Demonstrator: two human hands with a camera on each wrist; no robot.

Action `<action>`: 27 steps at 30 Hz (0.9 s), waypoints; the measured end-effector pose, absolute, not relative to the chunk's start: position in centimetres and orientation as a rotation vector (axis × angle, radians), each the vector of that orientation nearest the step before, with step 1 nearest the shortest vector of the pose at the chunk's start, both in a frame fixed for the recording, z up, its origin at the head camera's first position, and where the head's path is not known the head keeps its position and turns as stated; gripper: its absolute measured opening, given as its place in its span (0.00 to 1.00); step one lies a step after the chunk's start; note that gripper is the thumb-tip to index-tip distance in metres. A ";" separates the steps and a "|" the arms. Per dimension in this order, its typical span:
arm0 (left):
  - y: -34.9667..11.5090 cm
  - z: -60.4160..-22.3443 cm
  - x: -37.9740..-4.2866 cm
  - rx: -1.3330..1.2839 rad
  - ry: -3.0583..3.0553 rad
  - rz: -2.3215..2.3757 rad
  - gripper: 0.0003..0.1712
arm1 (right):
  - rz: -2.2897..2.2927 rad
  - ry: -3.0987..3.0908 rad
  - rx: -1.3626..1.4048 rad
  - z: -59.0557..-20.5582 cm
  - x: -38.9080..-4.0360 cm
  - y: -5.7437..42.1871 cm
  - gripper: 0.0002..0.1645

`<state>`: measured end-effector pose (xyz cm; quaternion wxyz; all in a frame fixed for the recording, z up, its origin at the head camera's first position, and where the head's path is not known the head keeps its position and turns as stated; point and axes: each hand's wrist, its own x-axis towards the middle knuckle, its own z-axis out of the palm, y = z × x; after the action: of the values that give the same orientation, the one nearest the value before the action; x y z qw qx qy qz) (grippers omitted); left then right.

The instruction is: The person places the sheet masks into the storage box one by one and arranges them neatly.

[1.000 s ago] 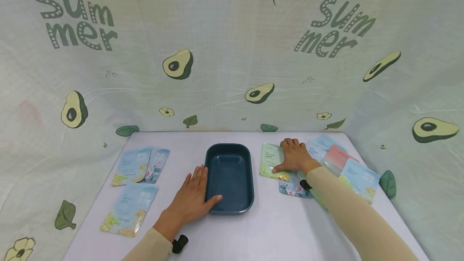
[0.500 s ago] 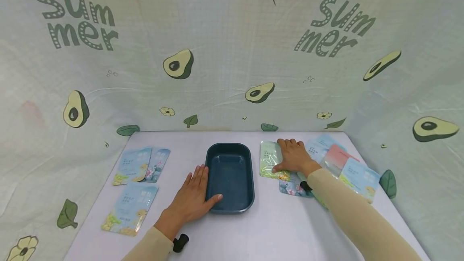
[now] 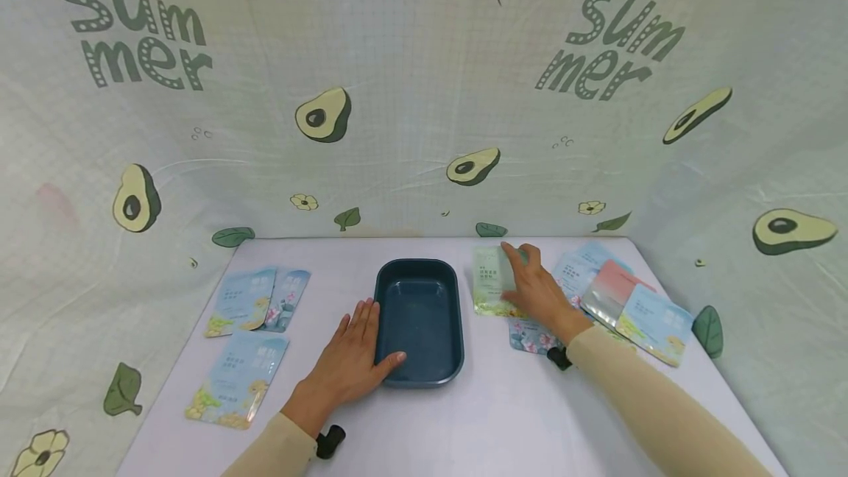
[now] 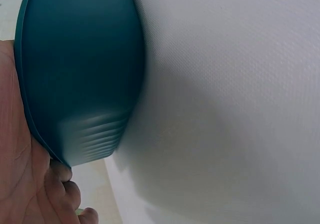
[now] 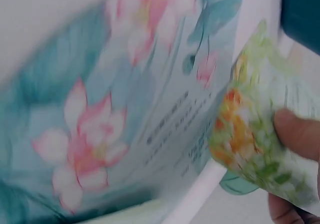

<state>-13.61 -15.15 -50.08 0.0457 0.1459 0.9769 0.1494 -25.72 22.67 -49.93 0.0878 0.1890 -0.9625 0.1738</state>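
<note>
My right hand [image 3: 538, 291] pinches a pale green sachet [image 3: 489, 278], which looks like a face mask packet, at its right side. In the right wrist view the thumb lies on one face of the green sachet [image 5: 265, 134] and fingers show behind it. It is tilted, off the packets below. Under that hand lies a blue lotus-print sachet [image 3: 526, 337], large in the right wrist view. My left hand [image 3: 344, 359] rests along the left side of a dark teal tray [image 3: 419, 330], fingers straight, thumb over its rim. The left wrist view shows the palm against the tray wall [image 4: 80, 59].
On the right lie a pink and silver sachet [image 3: 606, 291], a blue bear-print sachet [image 3: 656, 322] and another blue one [image 3: 579, 271], overlapping. Several blue sachets [image 3: 237, 377] lie at the left. A printed cloth [image 3: 397, 57] hangs behind the white table [image 3: 464, 433].
The right hand's fingers have lifted from lying over the green sachet, and the sachet has risen and moved slightly away. The left hand and tray have stayed put.
</note>
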 end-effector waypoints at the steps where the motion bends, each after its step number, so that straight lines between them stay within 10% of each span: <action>1: -15.1 -50.1 -13.6 0.445 2.983 0.455 0.62 | 0.540 -2.843 0.558 -49.9 -25.5 22.6 0.61; 12: -15.1 -50.2 -13.5 0.421 2.983 0.452 0.62 | 0.678 -2.768 0.451 -50.2 -24.2 22.0 0.30; 27: -15.2 -50.1 -13.5 0.424 2.982 0.454 0.65 | 1.072 -2.847 0.214 -48.5 -24.9 22.4 0.25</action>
<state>-13.52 -15.20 -50.10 0.0477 0.1389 0.9779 0.1487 -24.86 22.43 -48.47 0.0458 0.0702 -0.9326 0.3512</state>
